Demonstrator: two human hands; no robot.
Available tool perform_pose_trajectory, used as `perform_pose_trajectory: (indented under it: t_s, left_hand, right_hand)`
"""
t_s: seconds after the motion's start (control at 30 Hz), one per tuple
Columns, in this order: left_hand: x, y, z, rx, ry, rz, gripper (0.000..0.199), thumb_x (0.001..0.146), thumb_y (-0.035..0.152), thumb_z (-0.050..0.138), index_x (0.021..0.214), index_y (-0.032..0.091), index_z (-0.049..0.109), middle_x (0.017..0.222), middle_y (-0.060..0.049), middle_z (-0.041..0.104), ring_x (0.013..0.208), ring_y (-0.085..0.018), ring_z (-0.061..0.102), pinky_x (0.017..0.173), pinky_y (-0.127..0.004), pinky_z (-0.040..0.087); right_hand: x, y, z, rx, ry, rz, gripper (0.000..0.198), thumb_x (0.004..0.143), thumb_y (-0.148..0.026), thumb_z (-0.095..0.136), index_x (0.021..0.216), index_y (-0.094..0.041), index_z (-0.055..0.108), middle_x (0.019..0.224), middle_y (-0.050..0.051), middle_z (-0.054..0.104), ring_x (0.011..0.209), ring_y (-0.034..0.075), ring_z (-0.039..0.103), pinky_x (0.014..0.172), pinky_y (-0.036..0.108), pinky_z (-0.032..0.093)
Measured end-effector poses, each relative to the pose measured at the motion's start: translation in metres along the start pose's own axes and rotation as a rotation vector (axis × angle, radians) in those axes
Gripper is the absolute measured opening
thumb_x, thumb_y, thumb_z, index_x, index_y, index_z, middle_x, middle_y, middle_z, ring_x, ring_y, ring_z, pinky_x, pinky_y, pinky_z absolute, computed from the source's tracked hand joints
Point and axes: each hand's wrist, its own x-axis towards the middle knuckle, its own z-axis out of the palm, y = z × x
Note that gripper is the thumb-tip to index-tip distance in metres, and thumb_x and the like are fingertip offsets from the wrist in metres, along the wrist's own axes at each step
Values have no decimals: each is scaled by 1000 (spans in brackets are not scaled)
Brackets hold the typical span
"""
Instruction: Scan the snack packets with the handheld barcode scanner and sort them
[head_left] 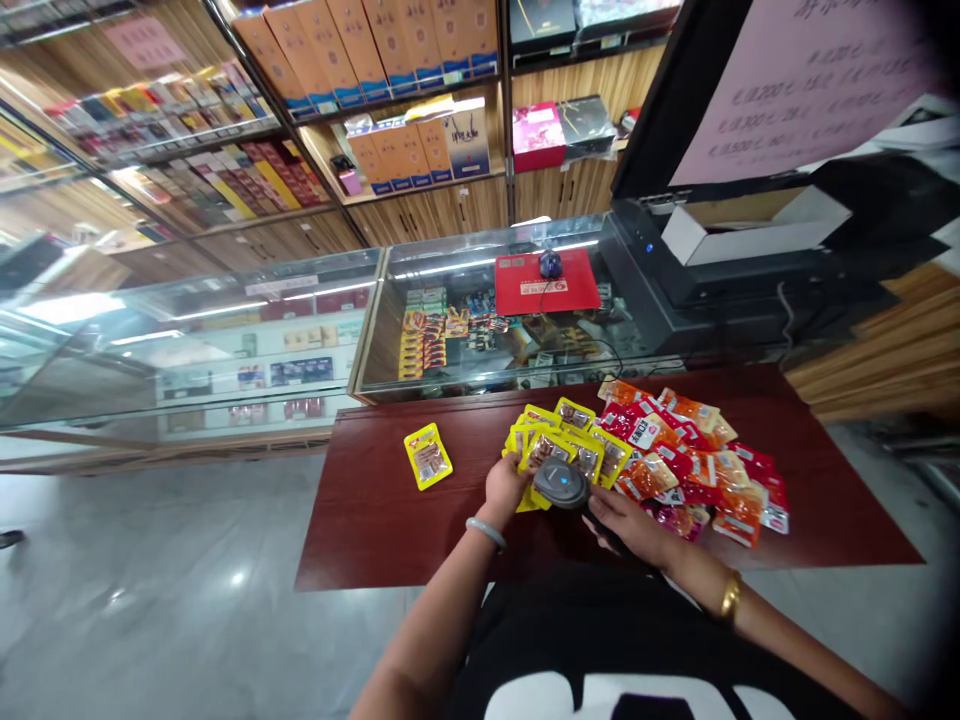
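Note:
My right hand (630, 525) is wrapped round the handle of a dark grey barcode scanner (561, 482), whose head shows a small blue light. The scanner's head hangs over a heap of yellow snack packets (574, 415) and covers part of them. My left hand (507, 484) grips the edge of a yellow packet (545, 452) at the left of this heap. A single yellow packet (428, 456) lies apart on the brown tabletop to the left. Beside the heap, on the right, spreads a pile of red and orange snack packets (690, 455).
Behind the brown tabletop (360, 530) stands a glass display counter (382, 370) with a red mat (517, 290) and a mouse (550, 264) on it. A dark monitor (652, 110) and a white open box (757, 225) are at the right. Stocked shelves (420, 190) line the back.

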Motion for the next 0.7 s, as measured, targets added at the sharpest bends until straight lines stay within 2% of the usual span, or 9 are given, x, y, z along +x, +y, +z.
perform_pose_trajectory:
  t_s: [0.03, 0.1, 0.27, 0.37, 0.47, 0.7]
  left_hand:
    - [-2, -3, -2, -20, -18, 7, 13, 81, 33, 66, 84, 20, 68, 79, -5, 71, 74, -21, 64, 68, -26, 42]
    - [-7, -7, -7, -21, -16, 15, 19, 85, 35, 60, 78, 21, 70, 76, -5, 71, 71, -20, 64, 66, -25, 42]
    - [-23, -12, -21, 74, 123, 6, 21, 85, 35, 59, 92, 24, 76, 75, -10, 73, 73, -23, 66, 69, -28, 42]
    - [-30, -25, -32, -51, 151, 21, 25, 87, 34, 54, 93, 24, 76, 83, -10, 75, 75, -22, 67, 69, -28, 44]
    - [-37, -41, -40, -248, 215, -38, 30, 87, 38, 51, 92, 21, 76, 85, -9, 75, 74, -22, 66, 67, -28, 46]
    - [-56, -54, -47, -441, 342, -164, 28, 81, 41, 58, 86, 19, 75, 65, -4, 68, 58, -18, 59, 57, -27, 47]
  right_hand:
    - [0, 1, -1, -2, 2, 1, 60, 81, -78, 54, 99, -22, 59, 62, -5, 48, 44, 10, 41, 43, 24, 32]
    - [1, 2, -3, -7, 2, 4, 61, 81, -78, 54, 105, -22, 60, 62, -5, 48, 45, 11, 43, 43, 24, 33]
    - [4, 5, -6, -36, 20, -13, 61, 81, -79, 53, 102, -22, 60, 61, -4, 50, 46, 12, 43, 45, 25, 33]
    - [6, 3, -5, -54, 25, -17, 61, 81, -79, 52, 99, -22, 60, 60, -4, 49, 46, 12, 42, 44, 25, 32]
    - [8, 0, -1, -33, 2, -5, 62, 81, -79, 53, 104, -22, 59, 61, -5, 48, 45, 11, 41, 43, 24, 32]
    - [19, -4, 12, 3, -35, 9, 62, 79, -79, 54, 105, -23, 57, 60, -6, 46, 46, 10, 40, 41, 22, 28]
